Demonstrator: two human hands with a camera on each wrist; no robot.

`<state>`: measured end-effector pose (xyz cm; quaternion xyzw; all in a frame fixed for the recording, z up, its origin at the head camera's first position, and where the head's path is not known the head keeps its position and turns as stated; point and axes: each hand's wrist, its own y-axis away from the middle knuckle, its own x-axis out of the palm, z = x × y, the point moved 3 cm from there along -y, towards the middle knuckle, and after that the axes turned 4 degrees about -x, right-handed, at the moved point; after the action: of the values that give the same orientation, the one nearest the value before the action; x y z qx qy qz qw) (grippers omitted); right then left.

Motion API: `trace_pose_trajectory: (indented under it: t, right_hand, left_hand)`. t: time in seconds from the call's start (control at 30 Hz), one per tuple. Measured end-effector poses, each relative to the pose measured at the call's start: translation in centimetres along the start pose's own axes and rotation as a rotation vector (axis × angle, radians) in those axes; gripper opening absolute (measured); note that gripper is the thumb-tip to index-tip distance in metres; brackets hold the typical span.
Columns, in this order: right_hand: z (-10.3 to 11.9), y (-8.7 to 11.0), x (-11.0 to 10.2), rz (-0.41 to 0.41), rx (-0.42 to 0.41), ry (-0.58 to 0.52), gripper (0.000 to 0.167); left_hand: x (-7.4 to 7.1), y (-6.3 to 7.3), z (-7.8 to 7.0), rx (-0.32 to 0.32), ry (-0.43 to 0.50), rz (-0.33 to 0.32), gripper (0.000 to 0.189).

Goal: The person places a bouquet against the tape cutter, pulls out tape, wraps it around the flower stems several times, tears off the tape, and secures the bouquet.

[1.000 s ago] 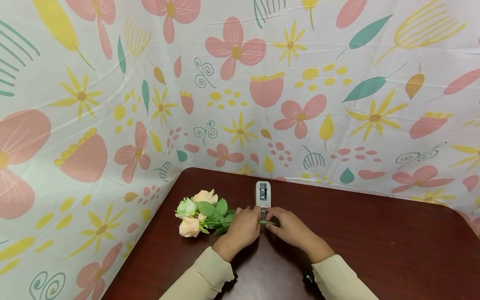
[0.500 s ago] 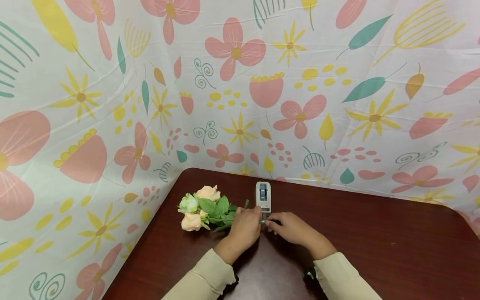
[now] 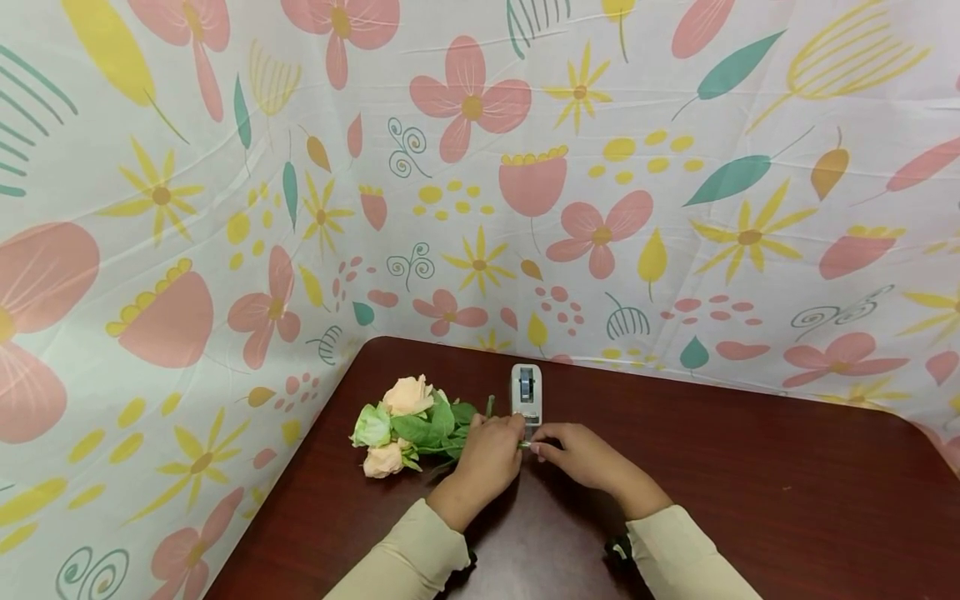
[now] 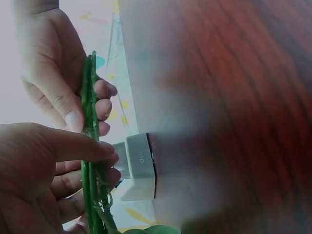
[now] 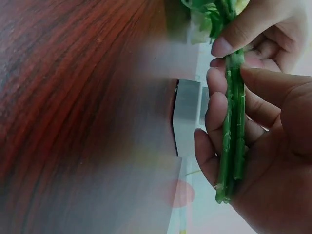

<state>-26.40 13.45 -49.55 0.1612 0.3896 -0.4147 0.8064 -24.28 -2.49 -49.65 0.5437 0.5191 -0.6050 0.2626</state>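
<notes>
Flower bunch (image 3: 423, 428), long axis running left to right across the worktop (image 3: 750, 492), blooms (image 3: 371, 426) pointing left, bare stem ends (image 5: 223, 197) right. Pinched at the stems (image 4: 90, 107) between thumb and fingers of the left grip (image 3: 491, 452); pinched again, closer to the stem ends, by the right grip (image 3: 574, 454). Just beyond both, tape dispenser (image 3: 527, 405), long axis pointing away; behind, floral-print cloth (image 3: 480, 192).

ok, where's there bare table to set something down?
Widest: table right of the right hand, back to the cloth. Smaller: between the sleeves. Crowded: where roses, stems, left hand and tape dispenser bunch together.
</notes>
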Motion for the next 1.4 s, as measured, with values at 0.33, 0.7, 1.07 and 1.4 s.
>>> trace_pose_trajectory:
  t: [0.33,0.7,1.07,1.4]
  right_hand:
    - [0.2,0.1,0.1,-0.073,-0.037,0.057,0.010]
    - [0.1,-0.3,0.5,-0.156,-0.071,0.162,0.007]
    - [0.3,-0.4,0.9,-0.224,-0.084,0.244,0.010]
    - [0.4,-0.4,1.0,-0.266,-0.081,0.265,0.016]
  left_hand:
    - [-0.5,-0.1,0.0,-0.031,0.046,0.008,0.021]
    - [-0.7,-0.6,0.4,-0.052,0.191,0.072,0.039]
    - [-1.3,-0.9,0.3,-0.010,-0.070,0.162,0.019]
    - [-1.1,-1.1,0.5,-0.053,-0.064,0.204,0.020]
